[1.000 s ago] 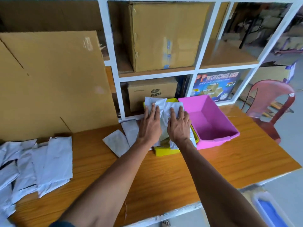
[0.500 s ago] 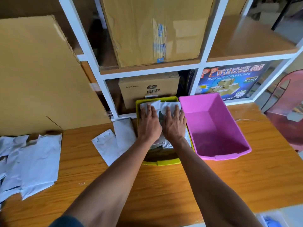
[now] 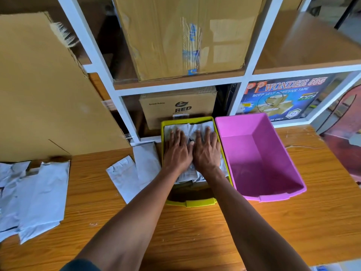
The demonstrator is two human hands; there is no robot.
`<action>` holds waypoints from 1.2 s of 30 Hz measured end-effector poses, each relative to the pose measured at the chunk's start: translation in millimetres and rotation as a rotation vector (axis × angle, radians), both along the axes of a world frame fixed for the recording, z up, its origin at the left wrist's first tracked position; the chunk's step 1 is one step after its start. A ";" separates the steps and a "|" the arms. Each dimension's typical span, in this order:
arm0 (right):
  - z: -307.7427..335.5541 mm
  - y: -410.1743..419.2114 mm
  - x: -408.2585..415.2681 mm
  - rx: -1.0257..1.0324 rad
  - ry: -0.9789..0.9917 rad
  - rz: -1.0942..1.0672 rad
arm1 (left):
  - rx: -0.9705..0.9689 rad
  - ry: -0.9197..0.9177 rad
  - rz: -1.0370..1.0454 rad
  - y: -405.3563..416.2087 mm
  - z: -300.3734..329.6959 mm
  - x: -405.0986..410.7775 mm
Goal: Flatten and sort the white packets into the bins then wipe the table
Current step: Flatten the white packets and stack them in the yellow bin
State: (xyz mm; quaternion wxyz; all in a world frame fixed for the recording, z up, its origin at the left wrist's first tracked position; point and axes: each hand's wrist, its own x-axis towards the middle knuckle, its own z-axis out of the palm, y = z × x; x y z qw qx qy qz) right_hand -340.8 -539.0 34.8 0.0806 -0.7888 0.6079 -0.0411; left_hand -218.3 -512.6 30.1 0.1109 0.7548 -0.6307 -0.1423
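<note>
A yellow bin (image 3: 192, 202) stands at the back of the wooden table (image 3: 195, 231), holding white packets (image 3: 201, 126). My left hand (image 3: 176, 151) and my right hand (image 3: 207, 150) lie side by side, flat with straight fingers, pressing down on those packets inside the bin. To its right stands a pink bin (image 3: 273, 196) with nothing visible in it. Two flat white packets (image 3: 127, 175) lie on the table just left of the yellow bin. A pile of several white packets (image 3: 37, 196) lies at the table's left end.
A white shelf unit (image 3: 125, 114) rises behind the table with cardboard boxes (image 3: 181, 36) and a tape carton (image 3: 281, 98). A large cardboard sheet (image 3: 43, 90) leans at the back left. A red plastic chair (image 3: 343, 122) stands at the right.
Both hands have pushed the packets down from above the yellow bin's rim into the bin. The camera has moved closer and tilted down.
</note>
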 end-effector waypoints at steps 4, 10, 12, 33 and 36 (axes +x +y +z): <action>-10.9 3.2 -1.4 0.037 -0.048 0.022 | 0.004 0.071 0.003 -0.6 -8.8 0.7; -14.3 -5.8 -5.4 -0.037 -0.213 0.133 | -0.167 0.020 -0.041 -0.8 -0.9 -2.2; -22.1 -7.9 -5.9 -0.030 -0.223 0.167 | -0.098 0.026 -0.037 -3.1 -7.1 -1.6; -55.0 -30.5 -1.6 -0.043 -0.061 0.242 | -0.051 -0.074 0.022 -15.6 -34.7 -2.3; -58.2 -30.5 -1.3 -0.045 -0.040 0.254 | -0.051 -0.101 0.016 -16.7 -39.9 -1.2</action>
